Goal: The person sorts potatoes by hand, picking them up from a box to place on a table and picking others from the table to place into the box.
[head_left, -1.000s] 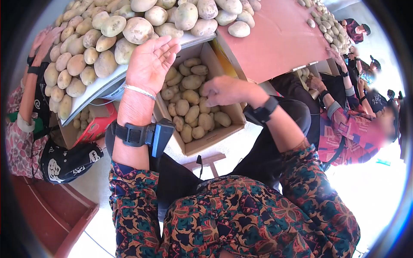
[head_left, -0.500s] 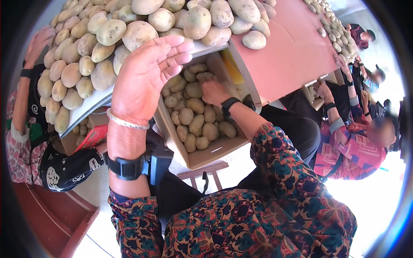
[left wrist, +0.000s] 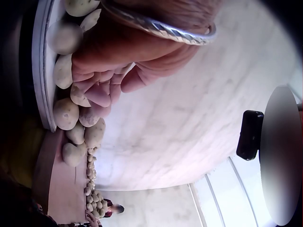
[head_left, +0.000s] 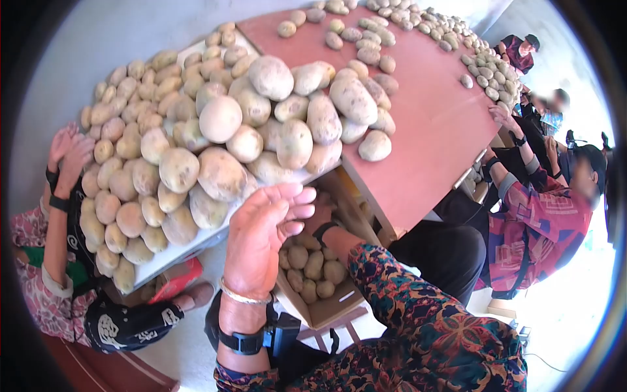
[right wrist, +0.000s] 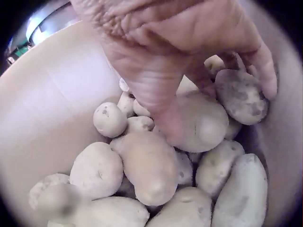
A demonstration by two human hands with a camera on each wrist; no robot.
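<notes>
My left hand [head_left: 256, 240] is raised palm up in front of the potato pile [head_left: 222, 173], its fingers loosely bent with nothing in them. In the left wrist view, that hand [left wrist: 125, 56] overlaps a few potatoes at the table's edge. Down inside a cardboard box [head_left: 334, 312] reaches my right hand [head_left: 320, 214], partly hidden by the table edge and my left fingers. The right wrist view shows its thumb against a smooth potato [right wrist: 201, 124], while the fingers curl around a dark-patched potato [right wrist: 240, 97]. More potatoes [right wrist: 150, 165] lie beneath them.
A reddish board [head_left: 418, 144] covers the table to the right, with loose potatoes at its far side. Another person's hands [head_left: 68, 153] are at the left of the pile. A person in a pink patterned shirt [head_left: 535, 215] sits at the right. A red box [head_left: 179, 279] stands below the table.
The view has tilted up, showing more of the pile. My right hand has gone from above the box down to its far end. My left hand stays raised with nothing in it.
</notes>
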